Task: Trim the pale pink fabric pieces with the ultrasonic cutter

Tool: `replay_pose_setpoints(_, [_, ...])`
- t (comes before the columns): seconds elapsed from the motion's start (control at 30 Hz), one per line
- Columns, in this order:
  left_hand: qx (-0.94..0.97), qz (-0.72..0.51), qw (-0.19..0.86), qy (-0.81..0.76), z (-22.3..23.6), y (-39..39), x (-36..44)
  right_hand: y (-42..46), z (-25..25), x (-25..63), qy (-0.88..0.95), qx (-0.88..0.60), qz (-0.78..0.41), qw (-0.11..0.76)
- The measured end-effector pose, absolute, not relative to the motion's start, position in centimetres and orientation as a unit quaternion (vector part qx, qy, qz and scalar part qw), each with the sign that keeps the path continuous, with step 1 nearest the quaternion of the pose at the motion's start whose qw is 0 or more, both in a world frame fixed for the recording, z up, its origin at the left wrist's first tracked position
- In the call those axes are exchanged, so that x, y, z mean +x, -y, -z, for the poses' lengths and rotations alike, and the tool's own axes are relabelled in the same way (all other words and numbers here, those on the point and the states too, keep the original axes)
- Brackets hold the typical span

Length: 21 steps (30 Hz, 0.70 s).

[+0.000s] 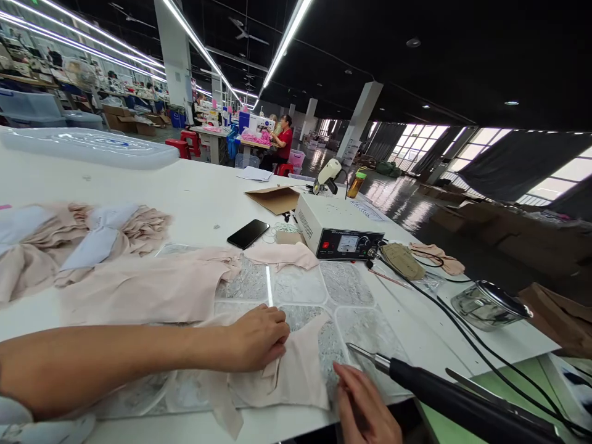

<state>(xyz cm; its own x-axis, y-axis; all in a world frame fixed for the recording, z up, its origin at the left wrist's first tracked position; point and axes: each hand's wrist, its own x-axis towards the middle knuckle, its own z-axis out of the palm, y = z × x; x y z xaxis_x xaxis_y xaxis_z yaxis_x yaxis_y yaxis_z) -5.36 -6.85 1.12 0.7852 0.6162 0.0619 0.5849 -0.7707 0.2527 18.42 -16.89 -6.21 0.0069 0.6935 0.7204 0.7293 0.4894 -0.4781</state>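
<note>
My left hand [263,338] reaches across from the left with its fingers curled down on a pale pink fabric piece [303,376], which lies on a grey tile-patterned mat [356,314]. A fold of cloth shows under the fingertips. My right hand [365,407] is low at the table's front edge, right of that piece, its fingers stretched out and nothing visible in them. Close beside it is a pen-like tool [430,388] with a metal tip and black handle, its tip pointing at the mat. Another pale pink cloth [148,287] lies flat beyond my left forearm.
A control box [342,228] with a dial stands at the back, wired by black cables [467,327]. Around it are a phone [248,234], a glass jar [485,305] and a bottle [356,185]. Tied fabric bundles [106,234] lie left. Beyond, a person [283,142] sits sewing.
</note>
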Motion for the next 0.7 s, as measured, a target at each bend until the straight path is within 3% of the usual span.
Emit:
replay_pose_setpoints(0.13, [0.959, -0.084, 0.077, -0.258, -1.2, 6.5, -4.9, 15.4, 5.9, 17.9, 0.803, -0.432, 0.111, 0.394])
replay_pose_setpoints(0.3, [0.985, -0.083, 0.022, -0.150, -1.0, 6.1, -4.1, 15.6, 6.0, 17.5, 0.805, -0.441, 0.099, 0.385])
replay_pose_setpoints(0.47, [0.984, -0.093, 0.050, -0.144, -1.2, 5.2, -3.8, 15.7, 5.8, 17.3, 0.790, -0.458, 0.077, 0.401])
replay_pose_setpoints(0.7, [0.944, -0.106, 0.161, -0.269, -1.2, 2.1, -1.9, 15.2, 6.1, 17.5, 0.798, -0.447, 0.077, 0.396])
